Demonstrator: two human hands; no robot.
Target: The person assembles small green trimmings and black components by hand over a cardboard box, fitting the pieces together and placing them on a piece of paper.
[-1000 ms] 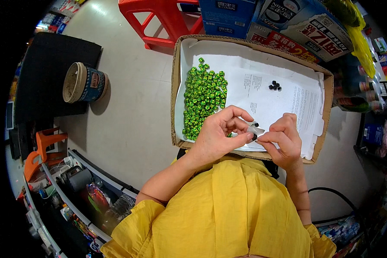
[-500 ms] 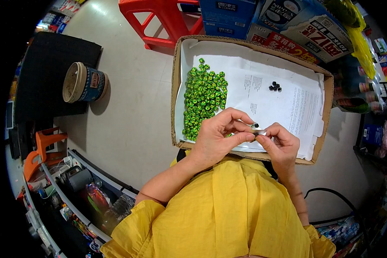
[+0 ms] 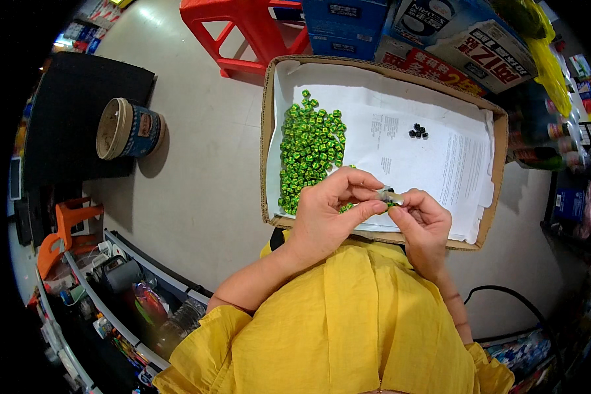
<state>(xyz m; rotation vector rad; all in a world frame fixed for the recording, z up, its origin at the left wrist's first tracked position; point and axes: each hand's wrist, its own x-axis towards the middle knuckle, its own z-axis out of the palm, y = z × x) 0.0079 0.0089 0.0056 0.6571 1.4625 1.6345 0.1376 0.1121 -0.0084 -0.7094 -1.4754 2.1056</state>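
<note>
Fingertips of both hands meet over the near edge of a shallow cardboard box. My left hand (image 3: 335, 205) pinches one side of a small shiny wrapper (image 3: 392, 196), silvery with some green showing. My right hand (image 3: 428, 226) pinches its other side between thumb and forefinger. Something small and dark shows at the wrapper, partly hidden by the fingers. Left of the hands lies a pile of small green wrapped balls (image 3: 312, 141), some covered by my left hand. Toward the far right, several small black pieces (image 3: 418, 131) sit in a cluster on white paper (image 3: 354, 92).
The cardboard box (image 3: 267, 144) has low walls. Beyond it stand a red plastic stool (image 3: 243, 33) and blue cartons (image 3: 345, 29). A bucket (image 3: 131, 128) stands to the left; bottles (image 3: 545, 134) stand at the right. Shelving with goods (image 3: 144, 289) lies at the lower left.
The wrapper has turned and folded between my fingers, with green now showing at its lower side. My right hand has shifted slightly left. Pile and black pieces look the same.
</note>
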